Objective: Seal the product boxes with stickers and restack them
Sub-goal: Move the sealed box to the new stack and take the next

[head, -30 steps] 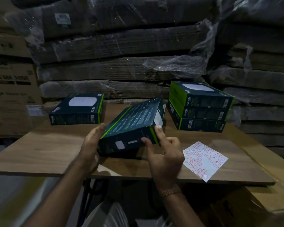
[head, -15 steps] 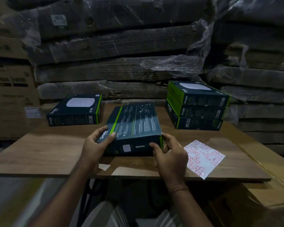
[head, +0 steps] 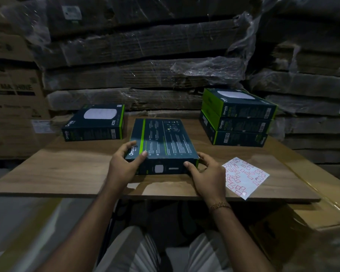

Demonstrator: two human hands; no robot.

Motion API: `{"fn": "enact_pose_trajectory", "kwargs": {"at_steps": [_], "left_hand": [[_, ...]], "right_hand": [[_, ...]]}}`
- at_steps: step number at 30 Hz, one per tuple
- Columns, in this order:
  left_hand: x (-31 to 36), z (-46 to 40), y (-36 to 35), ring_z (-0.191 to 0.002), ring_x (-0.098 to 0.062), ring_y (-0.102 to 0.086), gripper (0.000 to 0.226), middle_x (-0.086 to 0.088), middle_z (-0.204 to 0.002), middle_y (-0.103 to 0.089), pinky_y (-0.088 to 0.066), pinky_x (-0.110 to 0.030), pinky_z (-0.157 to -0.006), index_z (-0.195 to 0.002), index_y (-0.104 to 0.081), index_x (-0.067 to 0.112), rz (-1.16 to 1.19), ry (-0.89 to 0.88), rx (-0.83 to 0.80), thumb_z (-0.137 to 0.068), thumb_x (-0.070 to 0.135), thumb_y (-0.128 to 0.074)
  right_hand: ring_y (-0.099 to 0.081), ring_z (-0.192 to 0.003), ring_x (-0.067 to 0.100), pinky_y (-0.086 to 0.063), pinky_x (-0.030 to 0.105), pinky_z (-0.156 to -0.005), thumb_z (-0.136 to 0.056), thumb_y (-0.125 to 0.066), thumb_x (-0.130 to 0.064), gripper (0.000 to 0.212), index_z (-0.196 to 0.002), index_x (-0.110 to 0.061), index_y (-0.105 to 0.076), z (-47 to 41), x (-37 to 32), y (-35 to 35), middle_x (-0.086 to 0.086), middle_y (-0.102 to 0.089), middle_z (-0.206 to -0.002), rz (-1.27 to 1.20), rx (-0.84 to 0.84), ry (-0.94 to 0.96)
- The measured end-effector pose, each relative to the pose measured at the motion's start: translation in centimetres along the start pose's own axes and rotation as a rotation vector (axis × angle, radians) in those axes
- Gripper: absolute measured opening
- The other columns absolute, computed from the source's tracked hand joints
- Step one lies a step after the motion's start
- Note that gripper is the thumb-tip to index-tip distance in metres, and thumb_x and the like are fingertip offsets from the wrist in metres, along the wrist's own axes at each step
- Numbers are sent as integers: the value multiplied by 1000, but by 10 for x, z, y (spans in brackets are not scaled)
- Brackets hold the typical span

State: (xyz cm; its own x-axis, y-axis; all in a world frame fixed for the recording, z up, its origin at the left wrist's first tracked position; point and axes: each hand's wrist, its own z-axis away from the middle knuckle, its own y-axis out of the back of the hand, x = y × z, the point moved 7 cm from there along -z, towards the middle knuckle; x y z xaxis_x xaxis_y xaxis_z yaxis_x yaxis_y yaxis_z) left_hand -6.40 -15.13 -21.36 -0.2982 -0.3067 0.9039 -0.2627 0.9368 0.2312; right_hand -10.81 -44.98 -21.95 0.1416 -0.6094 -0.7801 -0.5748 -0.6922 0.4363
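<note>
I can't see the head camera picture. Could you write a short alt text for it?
A person's left hand and right hand grip the near corners of a dark box lying flat on a wooden table. A sticker sheet lies to its right, a single box sits back left, and a stack of three boxes back right.

There are five dark product boxes with green edges on the wooden table (head: 71,173): one single box (head: 94,123) at the left, one box (head: 163,142) in the middle that lies with its printed back side up, and a stack of three boxes (head: 238,116) at the right. One sticker sheet (head: 243,176) lies there too. Two hands are visible, the left hand (head: 124,163) and the right hand (head: 208,173).
</note>
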Motion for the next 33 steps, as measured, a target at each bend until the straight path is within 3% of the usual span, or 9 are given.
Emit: {"fn": "enact_pose_trajectory", "kwargs": {"at_steps": [4, 9, 12, 14, 16, 19, 22, 26, 33], "left_hand": [[-1, 0, 0, -148, -18, -44, 59, -1, -168, -43, -42, -36, -112, -143, -63, 32, -59, -25, -12, -89, 49, -81], [25, 14, 1, -157, -33, -36, 52, -11, -179, -10, -43, -40, -116, -141, -63, 20, -315, -232, 136, -95, 37, -80], [61, 48, -25, -156, -38, -37, 32, -21, -169, -34, -41, -54, -122, -129, -68, 3, -492, -713, 237, -97, 6, -72], [74, 73, -64, -139, -40, -55, 25, -25, -150, -55, -49, -59, -112, -119, -71, -2, -488, -961, 116, -94, -7, -67], [80, 85, -108, -124, -38, -64, 29, -23, -137, -63, -58, -52, -99, -116, -72, -1, -473, -1030, -112, -87, -3, -72], [84, 86, -175, -125, -34, -65, 52, -16, -144, -62, -63, -48, -89, -134, -65, 7, -517, -847, -434, -84, 5, -80], [84, 80, -223, -136, -30, -57, 53, -9, -156, -54, -56, -51, -102, -151, -54, 12, -575, -691, -627, -100, 9, -67], [76, 66, -238, -146, -24, -48, 46, -6, -163, -47, -43, -46, -121, -156, -50, 14, -598, -414, -696, -111, 26, -51], [71, 65, -239, -159, -20, -30, 54, -4, -172, -34, -29, -45, -131, -162, -42, 15, -639, -324, -691, -113, 34, -48]], "right_hand": [[-63, -107, 20, -53, 37, -84, -96, -74, -49, 31, -117, -27, -77, 8, 5, 26, -4, -75, -109, 97, 149, 34], [-52, -108, 32, -45, 40, -78, -96, -71, -16, 17, -108, -22, -80, 9, 38, 76, 3, -75, -108, 469, 313, 1], [-49, -112, 31, -44, 43, -91, -89, -63, -2, 38, -110, -28, -80, 3, 63, 89, 3, -74, -114, 644, 171, -97], [-51, -112, 30, -48, 44, -95, -91, -57, 2, 44, -114, -28, -80, 2, 73, 92, 5, -72, -118, 599, 120, -142], [-54, -108, 29, -53, 47, -94, -93, -52, 5, 48, -115, -26, -81, 3, 72, 92, 10, -69, -117, 507, 112, -153], [-55, -112, 27, -54, 45, -95, -93, -50, 4, 50, -117, -28, -80, 2, 69, 87, 10, -70, -118, 497, 87, -129], [-59, -115, 26, -56, 43, -93, -92, -50, 2, 50, -120, -27, -79, -5, 73, 88, 8, -73, -120, 463, 93, -130], [-69, -106, 25, -61, 42, -84, -98, -53, 0, 43, -122, -24, -79, -18, 70, 99, 4, -77, -123, 401, 167, -148], [-68, -96, 15, -58, 32, -80, -100, -55, 1, 32, -107, -19, -80, -59, 75, 95, 0, -78, -107, 259, 118, 11]]}}
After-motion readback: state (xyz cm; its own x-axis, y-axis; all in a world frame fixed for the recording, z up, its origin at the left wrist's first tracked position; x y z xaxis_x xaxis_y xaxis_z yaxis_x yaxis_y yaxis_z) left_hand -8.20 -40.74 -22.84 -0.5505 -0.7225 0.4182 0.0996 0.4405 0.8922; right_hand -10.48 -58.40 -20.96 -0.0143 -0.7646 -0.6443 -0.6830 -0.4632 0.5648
